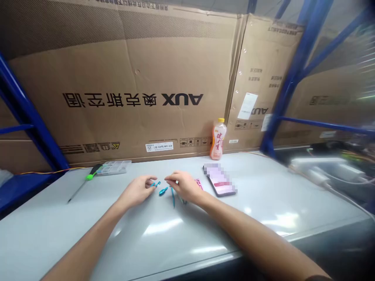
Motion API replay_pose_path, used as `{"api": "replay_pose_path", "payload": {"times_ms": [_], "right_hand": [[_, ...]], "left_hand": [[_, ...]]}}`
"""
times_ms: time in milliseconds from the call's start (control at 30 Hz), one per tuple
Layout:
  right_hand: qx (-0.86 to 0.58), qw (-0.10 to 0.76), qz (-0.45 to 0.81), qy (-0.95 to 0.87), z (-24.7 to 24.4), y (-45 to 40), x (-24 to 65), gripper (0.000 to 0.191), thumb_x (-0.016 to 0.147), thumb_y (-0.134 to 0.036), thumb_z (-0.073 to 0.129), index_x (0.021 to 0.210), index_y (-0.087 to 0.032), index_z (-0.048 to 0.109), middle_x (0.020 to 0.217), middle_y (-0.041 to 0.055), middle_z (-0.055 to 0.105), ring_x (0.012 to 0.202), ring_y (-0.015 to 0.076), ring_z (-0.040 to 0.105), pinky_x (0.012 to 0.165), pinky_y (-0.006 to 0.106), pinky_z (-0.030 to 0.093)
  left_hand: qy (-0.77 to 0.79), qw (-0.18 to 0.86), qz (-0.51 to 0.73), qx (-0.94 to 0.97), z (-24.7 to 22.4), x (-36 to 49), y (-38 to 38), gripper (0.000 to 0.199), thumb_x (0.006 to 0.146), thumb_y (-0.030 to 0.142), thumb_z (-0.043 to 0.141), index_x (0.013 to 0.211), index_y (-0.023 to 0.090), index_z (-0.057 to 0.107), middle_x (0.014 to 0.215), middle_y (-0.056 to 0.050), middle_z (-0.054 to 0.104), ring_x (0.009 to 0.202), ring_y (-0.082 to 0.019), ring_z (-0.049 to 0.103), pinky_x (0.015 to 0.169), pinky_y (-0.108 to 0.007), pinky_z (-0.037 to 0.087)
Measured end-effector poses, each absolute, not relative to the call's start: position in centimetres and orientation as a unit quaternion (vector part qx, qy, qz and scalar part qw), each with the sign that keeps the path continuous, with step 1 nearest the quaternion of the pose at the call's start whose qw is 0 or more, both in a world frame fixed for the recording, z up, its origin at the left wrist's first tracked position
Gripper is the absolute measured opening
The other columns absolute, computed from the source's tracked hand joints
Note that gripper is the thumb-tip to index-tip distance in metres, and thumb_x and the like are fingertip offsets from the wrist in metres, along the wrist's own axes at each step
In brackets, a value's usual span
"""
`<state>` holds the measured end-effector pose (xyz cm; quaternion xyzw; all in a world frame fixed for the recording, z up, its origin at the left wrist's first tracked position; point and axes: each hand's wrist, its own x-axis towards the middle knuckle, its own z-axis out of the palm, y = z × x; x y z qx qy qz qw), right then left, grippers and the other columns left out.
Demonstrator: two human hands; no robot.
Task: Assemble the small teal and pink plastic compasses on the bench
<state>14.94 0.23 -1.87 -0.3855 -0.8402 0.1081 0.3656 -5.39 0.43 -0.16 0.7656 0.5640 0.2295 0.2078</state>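
My left hand [139,190] is closed, its thumb and fingertips pinching a small blue plastic piece [158,183] with a little ring-like end. To its right, my right hand [184,185] has its thumb and forefinger pressed together; whatever lies between them is too small to make out. Between the hands, a teardrop-shaped blue piece [163,191] rests on the table. A thin pointed blue piece [173,199] shows below my right fingers. Partly hidden behind that hand are a pink piece [199,184] and a pale greenish piece [182,200].
A phone [219,181] lies right of my right hand, with an orange drink bottle [218,140] behind it. Back left, a green-and-black screwdriver [89,177] leans by a clear plastic case [115,168]. Large cartons [131,70] stand along the rear of the white table [140,242].
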Motion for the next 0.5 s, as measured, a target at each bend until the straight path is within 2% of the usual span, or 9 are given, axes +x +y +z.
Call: {"api": "replay_pose_path", "payload": {"times_ms": [133, 300, 500], "right_hand": [[-0.390, 0.395, 0.159, -0.816, -1.7, 0.2, 15.1, 0.022, 0.085, -0.021, 0.052, 0.099, -0.021, 0.069, 0.087, 0.0036, 0.068, 0.079, 0.0140, 0.061, 0.074, 0.025, 0.044], [-0.397, 0.434, 0.278, -0.759, -1.1, -0.1, 15.1, 0.015, 0.081, -0.027, 0.057, 0.087, -0.018, 0.066, 0.081, 0.0025, 0.068, 0.073, 0.0136, 0.062, 0.070, 0.027, 0.048], [-0.384, 0.452, 0.308, -0.745, -0.9, -0.4, 15.0, 0.013, 0.081, -0.027, 0.057, 0.084, -0.017, 0.065, 0.079, 0.0021, 0.067, 0.075, 0.0138, 0.062, 0.069, 0.027, 0.050]], "left_hand": [[0.514, 0.279, 0.268, 0.766, 1.1, -4.2, -0.6, 0.038, 0.076, 0.046, 0.052, 0.098, 0.019, 0.068, 0.094, -0.004, 0.072, 0.088, -0.023, 0.065, 0.076, -0.029, 0.048], [0.474, 0.356, 0.325, 0.737, 1.1, -3.1, -1.3, 0.035, 0.077, 0.047, 0.057, 0.094, 0.019, 0.068, 0.087, -0.003, 0.072, 0.080, -0.020, 0.066, 0.074, -0.027, 0.048], [0.447, 0.382, 0.352, 0.728, 1.0, -2.9, -1.6, 0.034, 0.076, 0.046, 0.059, 0.093, 0.019, 0.069, 0.089, -0.005, 0.071, 0.079, -0.020, 0.065, 0.074, -0.029, 0.049]]}}
